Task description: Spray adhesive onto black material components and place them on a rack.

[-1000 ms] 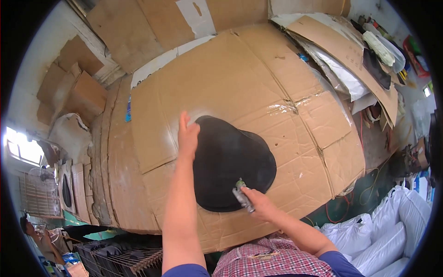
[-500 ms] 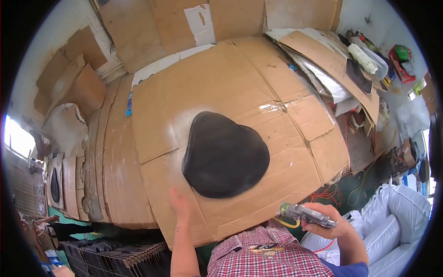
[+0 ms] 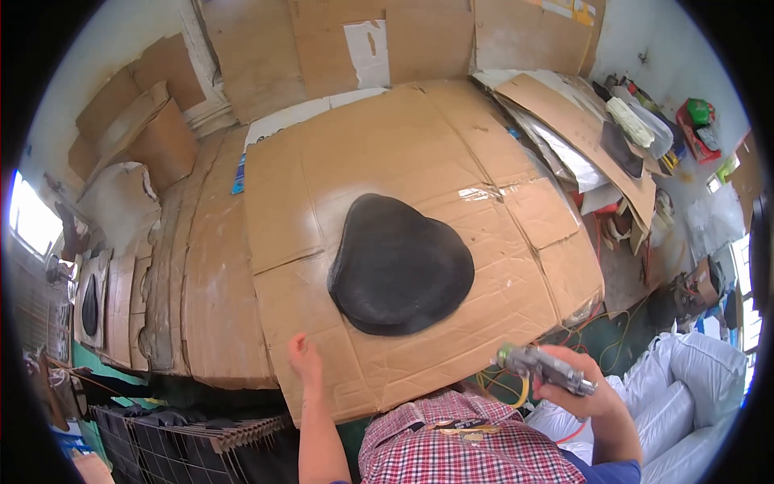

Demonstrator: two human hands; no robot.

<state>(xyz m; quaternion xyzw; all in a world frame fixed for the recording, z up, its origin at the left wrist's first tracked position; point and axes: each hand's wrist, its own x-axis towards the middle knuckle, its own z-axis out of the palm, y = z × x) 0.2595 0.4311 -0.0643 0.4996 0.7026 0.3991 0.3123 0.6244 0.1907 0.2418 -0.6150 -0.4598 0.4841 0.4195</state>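
Note:
A black, rounded pad with a notch in its upper right edge, like a seat cover (image 3: 403, 266), lies on a large cardboard sheet (image 3: 371, 145). My right hand (image 3: 576, 379) is wrapped round a metal spray gun (image 3: 544, 367) with a greenish front end, held beyond the sheet's near right edge. The gun points left and a yellow hose hangs by it. My left hand (image 3: 305, 360) is over the sheet's near left part, apart from the pad. Its fingers are curled in, and nothing shows in them.
White stuffed sacks (image 3: 693, 371) are piled at the lower right. Orange and yellow hoses (image 3: 609, 331) lie on the floor beside the table. Cardboard scraps (image 3: 588, 129) stack up at the far right. A wire rack (image 3: 193, 452) with black pieces stands at the lower left.
The view has shifted slightly, so the sheet and pad appear a little to the right. My left hand has drawn a little away from the pad. The spray gun stays in my right hand.

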